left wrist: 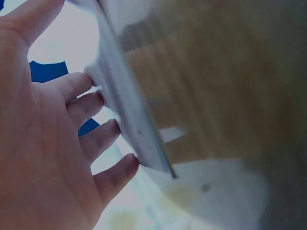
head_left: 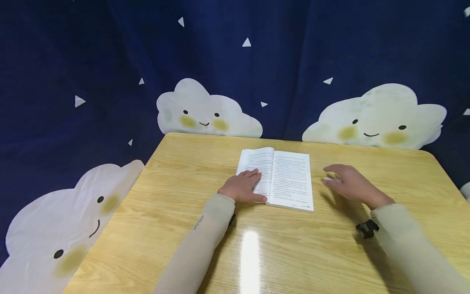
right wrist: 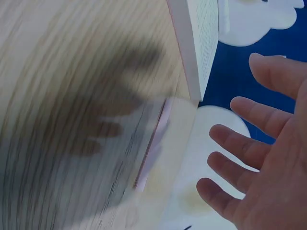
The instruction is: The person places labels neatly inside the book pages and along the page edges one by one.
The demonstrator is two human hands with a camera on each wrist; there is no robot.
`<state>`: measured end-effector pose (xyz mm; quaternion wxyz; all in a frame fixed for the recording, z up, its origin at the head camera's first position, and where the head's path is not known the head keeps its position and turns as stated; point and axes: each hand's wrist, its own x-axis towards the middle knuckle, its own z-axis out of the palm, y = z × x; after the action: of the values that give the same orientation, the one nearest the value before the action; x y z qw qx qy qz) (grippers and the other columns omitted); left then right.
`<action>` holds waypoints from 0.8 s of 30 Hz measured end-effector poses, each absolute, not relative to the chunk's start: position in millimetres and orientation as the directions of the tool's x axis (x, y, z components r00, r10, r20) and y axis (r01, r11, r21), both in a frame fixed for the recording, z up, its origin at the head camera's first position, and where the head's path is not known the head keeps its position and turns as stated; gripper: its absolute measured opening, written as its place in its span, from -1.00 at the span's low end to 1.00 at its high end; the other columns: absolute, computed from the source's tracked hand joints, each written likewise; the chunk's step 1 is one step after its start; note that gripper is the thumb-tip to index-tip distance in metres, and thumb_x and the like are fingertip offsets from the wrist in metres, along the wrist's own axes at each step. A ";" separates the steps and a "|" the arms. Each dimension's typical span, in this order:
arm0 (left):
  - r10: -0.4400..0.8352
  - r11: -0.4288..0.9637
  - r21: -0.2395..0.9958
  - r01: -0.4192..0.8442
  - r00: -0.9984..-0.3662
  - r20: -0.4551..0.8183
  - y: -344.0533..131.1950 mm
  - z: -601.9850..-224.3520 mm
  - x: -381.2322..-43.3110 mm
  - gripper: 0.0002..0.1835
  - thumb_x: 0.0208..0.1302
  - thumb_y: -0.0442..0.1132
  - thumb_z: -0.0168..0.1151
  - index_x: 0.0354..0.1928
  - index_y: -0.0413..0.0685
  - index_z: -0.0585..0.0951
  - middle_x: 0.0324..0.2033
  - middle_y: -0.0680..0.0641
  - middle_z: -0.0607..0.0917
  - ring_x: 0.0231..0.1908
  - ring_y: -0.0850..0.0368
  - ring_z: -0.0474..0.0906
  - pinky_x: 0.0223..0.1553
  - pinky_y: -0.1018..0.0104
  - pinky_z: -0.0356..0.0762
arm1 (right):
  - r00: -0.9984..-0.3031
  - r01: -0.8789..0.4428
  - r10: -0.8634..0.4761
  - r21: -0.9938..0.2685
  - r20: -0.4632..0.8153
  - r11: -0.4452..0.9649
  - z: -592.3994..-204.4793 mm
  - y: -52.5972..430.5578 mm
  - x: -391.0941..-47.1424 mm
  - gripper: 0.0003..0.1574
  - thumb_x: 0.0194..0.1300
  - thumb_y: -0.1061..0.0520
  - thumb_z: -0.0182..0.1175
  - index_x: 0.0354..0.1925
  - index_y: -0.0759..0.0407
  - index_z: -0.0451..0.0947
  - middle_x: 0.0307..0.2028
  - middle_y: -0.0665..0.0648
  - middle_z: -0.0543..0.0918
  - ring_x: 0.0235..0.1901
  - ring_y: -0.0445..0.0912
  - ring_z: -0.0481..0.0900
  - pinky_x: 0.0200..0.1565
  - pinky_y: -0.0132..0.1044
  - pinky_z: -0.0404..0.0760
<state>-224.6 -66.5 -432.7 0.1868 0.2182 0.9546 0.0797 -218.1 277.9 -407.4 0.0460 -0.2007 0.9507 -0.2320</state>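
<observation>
An open book with printed pages lies on the wooden table in the head view. My left hand rests on its left page with spread fingers. The left wrist view shows those fingertips touching the pages, the fingers slightly bent. To the right of the book, my right hand hovers above the table, holding nothing. In the right wrist view its fingers are loosely extended and apart from the book.
The light wood table reaches back to a dark blue curtain printed with white clouds and triangles. A bright reflection shows on the tabletop near the front. A dark device sits at the right wrist.
</observation>
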 end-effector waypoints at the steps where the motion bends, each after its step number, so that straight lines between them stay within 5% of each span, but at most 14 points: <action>1: 0.448 0.891 0.230 0.390 -0.835 -0.320 -65.9 -433.1 -224.5 0.01 0.21 0.47 0.10 0.58 0.22 0.04 0.59 0.14 -0.01 0.59 0.05 -0.08 0.53 0.04 0.11 | -0.921 -0.341 -0.389 -0.464 -0.009 0.818 -406.9 281.9 -218.1 -0.35 0.44 0.01 0.15 0.25 0.50 0.42 0.23 0.56 0.47 0.25 0.46 0.39 0.20 0.34 0.41; 24: 0.430 0.902 0.184 0.389 -0.836 -0.340 -62.5 -436.7 -227.3 0.03 0.19 0.50 0.07 0.58 0.25 0.01 0.59 0.16 -0.03 0.60 0.06 -0.11 0.53 0.06 0.10 | -0.947 -0.175 -0.271 -0.431 -0.173 0.885 -403.5 334.6 -213.5 -0.15 0.53 -0.19 -0.04 0.40 0.47 0.22 0.35 0.64 0.22 0.29 0.57 0.18 0.15 0.47 0.30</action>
<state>-227.3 -62.5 -436.7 0.1896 0.2142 0.9567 0.0540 -213.5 334.6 -403.5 0.1147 -0.1155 0.9641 -0.2099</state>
